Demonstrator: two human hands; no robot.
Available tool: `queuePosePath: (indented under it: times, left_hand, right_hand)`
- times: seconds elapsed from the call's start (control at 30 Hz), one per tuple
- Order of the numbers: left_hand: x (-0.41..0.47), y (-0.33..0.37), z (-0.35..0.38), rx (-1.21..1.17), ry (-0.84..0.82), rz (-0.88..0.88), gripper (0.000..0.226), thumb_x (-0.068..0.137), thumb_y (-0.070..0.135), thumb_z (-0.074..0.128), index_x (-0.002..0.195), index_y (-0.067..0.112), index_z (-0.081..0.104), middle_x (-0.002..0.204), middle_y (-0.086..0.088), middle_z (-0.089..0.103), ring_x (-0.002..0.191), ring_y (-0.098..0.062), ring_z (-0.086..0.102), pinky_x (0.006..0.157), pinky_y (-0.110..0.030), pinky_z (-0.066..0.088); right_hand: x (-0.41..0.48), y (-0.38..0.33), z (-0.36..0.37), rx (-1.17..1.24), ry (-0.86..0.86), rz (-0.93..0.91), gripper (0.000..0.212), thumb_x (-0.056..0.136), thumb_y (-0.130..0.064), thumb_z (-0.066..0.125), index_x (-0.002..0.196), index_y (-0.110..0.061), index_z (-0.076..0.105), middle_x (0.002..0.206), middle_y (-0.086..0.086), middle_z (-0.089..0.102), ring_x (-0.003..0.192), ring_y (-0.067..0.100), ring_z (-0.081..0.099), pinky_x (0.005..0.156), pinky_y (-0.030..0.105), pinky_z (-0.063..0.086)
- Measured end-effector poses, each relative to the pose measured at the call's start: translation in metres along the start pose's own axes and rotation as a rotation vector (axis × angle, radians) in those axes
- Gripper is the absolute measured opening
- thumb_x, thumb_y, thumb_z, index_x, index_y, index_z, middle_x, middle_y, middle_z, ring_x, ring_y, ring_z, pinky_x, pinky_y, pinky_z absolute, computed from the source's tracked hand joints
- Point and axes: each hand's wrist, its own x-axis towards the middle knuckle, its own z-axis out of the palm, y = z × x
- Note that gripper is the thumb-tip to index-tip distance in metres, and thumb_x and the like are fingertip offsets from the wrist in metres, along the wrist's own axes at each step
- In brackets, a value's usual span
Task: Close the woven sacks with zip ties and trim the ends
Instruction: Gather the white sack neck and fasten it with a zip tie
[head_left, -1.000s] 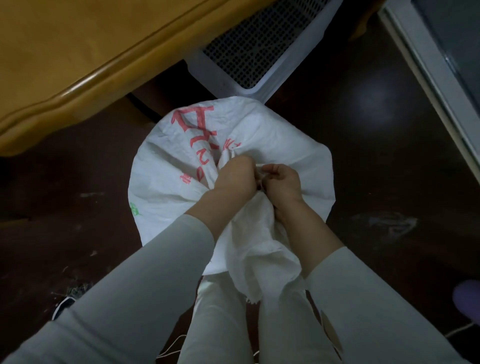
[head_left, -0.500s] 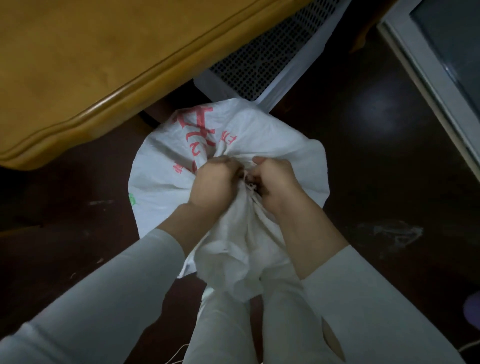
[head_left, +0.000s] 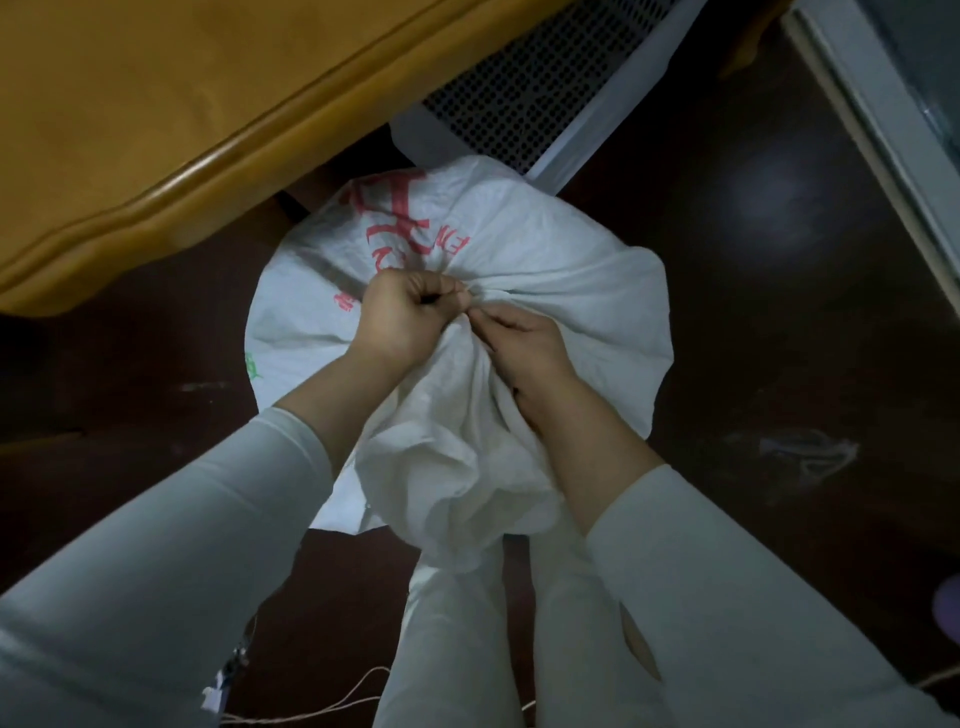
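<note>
White woven plastic: sack (head_left: 561, 270) upright on the dark floor (head_left: 753, 338), middle of the scene, mouth gathered into a neck directly under both hands. Left hand (head_left: 410, 317) curled in a fist round the gathered neck from the left, knuckles up. Right hand (head_left: 524, 343) touching it from the right, fingertips pinching the bunched cloth at the same spot, wrist pressed into the loose top. Loose top flopped toward the near side, over the legs (head_left: 452, 649), between two pale sleeves (head_left: 182, 545).

Far left, a yellow-brown wooden desk (head_left: 156, 130), rounded edge overhanging just beside the sack's far left side. Beyond the sack, close against it, a white crate (head_left: 597, 122) with a dark perforated panel. Far right, a pale door frame (head_left: 872, 119). To the right on the floor, well apart from the sack, a tangle of pale threads (head_left: 810, 452); at the near edge, thin string (head_left: 358, 686) beside the legs.

Sack round and full, creased in folds radiating from the neck; red printed characters (head_left: 395, 228) on the far left face, a small green mark (head_left: 253, 366) at the left rim.
</note>
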Motion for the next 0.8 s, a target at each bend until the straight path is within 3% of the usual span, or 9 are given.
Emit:
queuePosePath:
  times: [0.1, 0.2, 0.27, 0.37, 0.47, 0.57, 0.67, 0.8]
  left_hand:
    - [-0.001, 0.002, -0.002, 0.006, 0.005, 0.01, 0.019, 0.083, 0.007, 0.067, 0.099, -0.001, 0.071, 0.092, 0.002, 0.065, 0.078, 0.006, 0.061, 0.082, -0.006, 0.046]
    - [-0.004, 0.001, -0.004, -0.03, 0.051, 0.031, 0.019, 0.081, 0.006, 0.068, 0.099, 0.0, 0.07, 0.091, 0.002, 0.066, 0.069, 0.017, 0.059, 0.078, -0.002, 0.046]
    - [-0.007, 0.0, -0.005, -0.086, 0.09, 0.02, 0.018, 0.081, 0.006, 0.069, 0.098, 0.004, 0.071, 0.086, 0.003, 0.069, 0.068, 0.015, 0.061, 0.08, -0.007, 0.048]
    - [-0.012, 0.001, -0.004, -0.201, 0.118, -0.028, 0.016, 0.081, 0.005, 0.069, 0.095, 0.011, 0.069, 0.067, 0.021, 0.068, 0.069, 0.011, 0.062, 0.079, -0.009, 0.05]
    - [-0.014, 0.001, -0.003, -0.264, 0.122, -0.061, 0.017, 0.081, 0.005, 0.069, 0.097, 0.011, 0.069, 0.062, 0.024, 0.067, 0.068, 0.011, 0.063, 0.076, -0.008, 0.051]
    - [-0.011, 0.002, -0.004, -0.265, 0.04, -0.087, 0.022, 0.082, 0.003, 0.067, 0.103, 0.006, 0.067, 0.068, 0.019, 0.068, 0.065, 0.011, 0.063, 0.07, -0.004, 0.049]
    - [-0.004, 0.005, -0.011, -0.231, -0.107, -0.151, 0.027, 0.084, 0.002, 0.064, 0.11, -0.004, 0.064, 0.092, -0.002, 0.069, 0.076, 0.0, 0.065, 0.082, -0.012, 0.053]
    - [0.006, 0.005, -0.02, -0.159, -0.259, -0.206, 0.023, 0.084, 0.007, 0.064, 0.106, -0.001, 0.067, 0.092, -0.001, 0.07, 0.08, -0.006, 0.067, 0.083, -0.016, 0.054]
  right_hand:
    - [0.004, 0.001, 0.004, -0.053, 0.003, -0.1, 0.008, 0.081, -0.002, 0.067, 0.086, -0.005, 0.072, 0.08, 0.007, 0.068, 0.082, 0.02, 0.062, 0.092, 0.041, 0.051]
    - [0.004, 0.004, 0.009, -0.05, 0.067, -0.136, 0.011, 0.08, -0.002, 0.067, 0.09, 0.0, 0.073, 0.082, 0.009, 0.069, 0.08, 0.018, 0.063, 0.088, 0.035, 0.053]
    - [0.004, 0.004, 0.01, -0.032, 0.094, -0.161, 0.014, 0.08, -0.003, 0.068, 0.092, 0.002, 0.072, 0.084, 0.009, 0.069, 0.078, 0.015, 0.063, 0.085, 0.03, 0.053]
    - [0.005, 0.007, 0.009, -0.011, 0.101, -0.194, 0.014, 0.079, -0.003, 0.069, 0.092, 0.002, 0.072, 0.075, 0.0, 0.068, 0.071, 0.007, 0.063, 0.08, 0.021, 0.052]
    - [0.008, 0.012, 0.007, -0.007, 0.111, -0.211, 0.013, 0.079, -0.002, 0.069, 0.091, 0.001, 0.072, 0.072, -0.007, 0.066, 0.068, 0.001, 0.062, 0.076, 0.014, 0.052]
    - [0.011, 0.017, 0.004, -0.033, 0.091, -0.273, 0.01, 0.079, -0.002, 0.068, 0.088, 0.0, 0.072, 0.072, -0.006, 0.066, 0.067, -0.002, 0.061, 0.075, 0.014, 0.05]
    - [0.011, 0.02, 0.003, -0.06, 0.059, -0.319, 0.009, 0.079, -0.002, 0.068, 0.086, 0.0, 0.073, 0.07, -0.006, 0.066, 0.067, 0.0, 0.061, 0.075, 0.019, 0.049]
    - [0.015, 0.022, 0.003, -0.064, 0.034, -0.324, 0.01, 0.078, -0.001, 0.068, 0.087, 0.001, 0.073, 0.068, -0.01, 0.067, 0.065, -0.001, 0.061, 0.073, 0.018, 0.049]
